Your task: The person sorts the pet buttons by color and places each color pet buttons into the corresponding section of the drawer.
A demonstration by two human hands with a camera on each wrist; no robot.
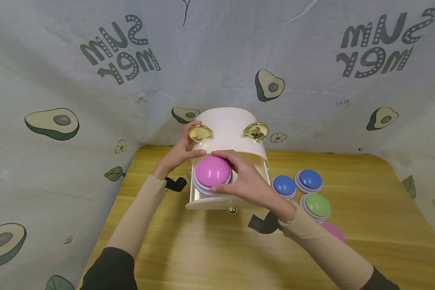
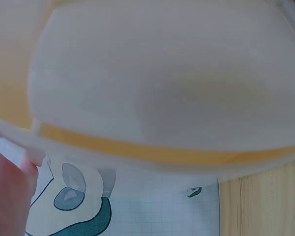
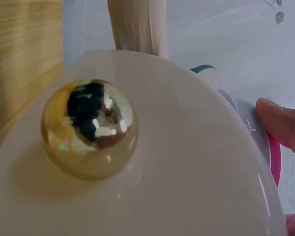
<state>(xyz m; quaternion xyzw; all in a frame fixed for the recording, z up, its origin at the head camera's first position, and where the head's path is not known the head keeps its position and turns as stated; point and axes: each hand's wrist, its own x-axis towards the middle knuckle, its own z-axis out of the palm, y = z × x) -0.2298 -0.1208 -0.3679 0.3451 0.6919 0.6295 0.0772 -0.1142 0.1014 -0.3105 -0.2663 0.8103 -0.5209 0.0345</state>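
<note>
A white drawer box [image 1: 226,121] with two gold ear-shaped pieces on top stands at the back of the table. Its drawer [image 1: 204,205] is pulled out toward me, a round gold knob [image 3: 88,130] on the front. My right hand [image 1: 251,181] holds a pink dome button [image 1: 212,171] with a pale base over the drawer's left part, the thumb at the near edge and fingers at the far edge. My left hand [image 1: 179,153] rests along the box's left side, below the left gold ear, its thumb stretched toward the pink button. The left wrist view is mostly filled by white surfaces.
Right of the box, two blue dome buttons [image 1: 284,185], a green one [image 1: 317,205] and another pink one [image 1: 333,231], partly covered by my right forearm, lie on the wooden table [image 1: 377,201]. An avocado-print cloth [image 1: 217,48] hangs close behind the box.
</note>
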